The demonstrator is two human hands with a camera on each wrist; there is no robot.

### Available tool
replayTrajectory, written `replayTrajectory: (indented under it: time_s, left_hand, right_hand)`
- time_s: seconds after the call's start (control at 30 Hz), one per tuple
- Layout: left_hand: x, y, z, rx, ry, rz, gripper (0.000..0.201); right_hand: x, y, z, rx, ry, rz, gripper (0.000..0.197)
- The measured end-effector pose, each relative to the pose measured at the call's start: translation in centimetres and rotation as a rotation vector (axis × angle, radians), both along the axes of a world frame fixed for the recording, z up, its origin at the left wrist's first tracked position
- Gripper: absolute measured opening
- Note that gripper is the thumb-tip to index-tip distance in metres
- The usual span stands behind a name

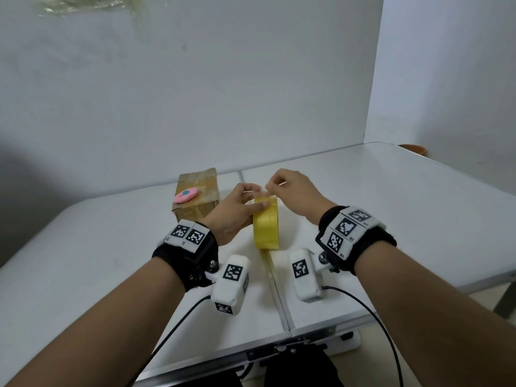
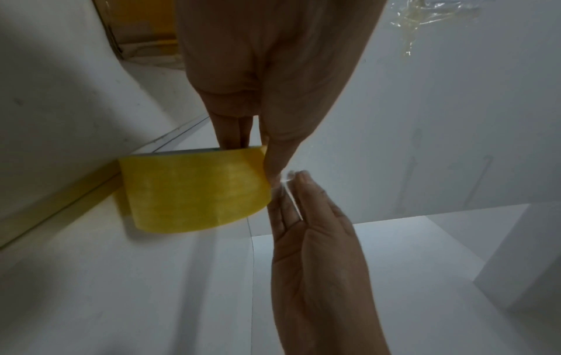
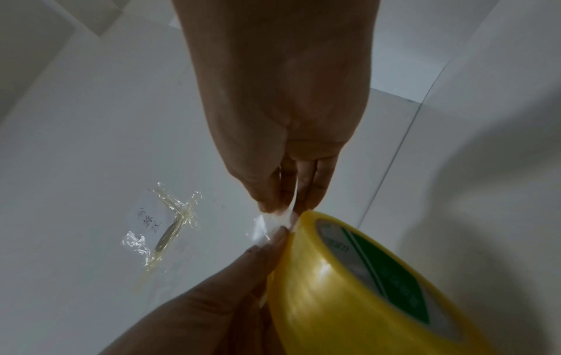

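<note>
A yellow tape roll (image 1: 265, 224) stands on edge at the seam of the white folding table (image 1: 391, 208). My left hand (image 1: 252, 196) grips the roll from the left, thumb on its outer face and fingers reaching into the core. My right hand (image 1: 269, 188) pinches the clear free end of the tape (image 3: 273, 222) just above the top of the roll. The left wrist view shows the roll (image 2: 194, 189) under my left hand (image 2: 255, 153), with the right hand (image 2: 291, 182) beside it. In the right wrist view the roll (image 3: 349, 276) has a green-printed core.
A taped cardboard box (image 1: 205, 203) with a pink oval object (image 1: 185, 195) on top stands just left of the roll, behind my left hand. White walls close the back and right. An orange bowl rim (image 1: 413, 148) shows at far right. A crumpled tape scrap with a paper label (image 3: 161, 223) sticks to the wall.
</note>
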State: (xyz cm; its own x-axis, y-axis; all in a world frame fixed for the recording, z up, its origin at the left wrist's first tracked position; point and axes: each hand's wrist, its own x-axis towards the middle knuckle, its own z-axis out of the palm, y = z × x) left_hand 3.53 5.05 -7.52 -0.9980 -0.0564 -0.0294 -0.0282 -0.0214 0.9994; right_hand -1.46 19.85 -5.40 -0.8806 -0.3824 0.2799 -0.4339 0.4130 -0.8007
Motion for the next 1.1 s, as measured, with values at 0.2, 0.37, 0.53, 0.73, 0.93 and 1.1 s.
replayTrajectory:
  time_s: [0.2,0.37,0.53,0.73,0.93,1.1]
  left_hand:
    - [0.6,0.1,1.1,-0.509,0.123,0.088,0.055]
    - [0.0,-0.1,1.3,-0.502,0.119,0.092,0.052]
    - [0.6,0.2,0.6,-0.309,0.146,0.186,0.031]
    - [0.9,-0.4,0.3,-0.262,0.157,0.261,0.029]
    - [1.0,-0.2,0.3,-0.277,0.186,0.267,0.016]
    - [0.6,0.0,0.5,-0.31,0.195,0.255,0.008]
  right_hand:
    - [0.6,-0.2,-0.5,-0.054,-0.036,-0.024,0.018]
    - [0.7,0.3,-0.8,-0.103,-0.046,-0.023,0.013]
    - [0.6,0.7,-1.0,-0.127,-0.058,0.001,0.02]
    - [0.6,0.4,-1.3,-0.179,-0.105,-0.01,0.036]
    - [0.7,0.4,-1.6,-0.204,-0.047,-0.041,0.012]
    - [0.7,0.4,-1.4,-0.183,-0.037,-0.025,0.005]
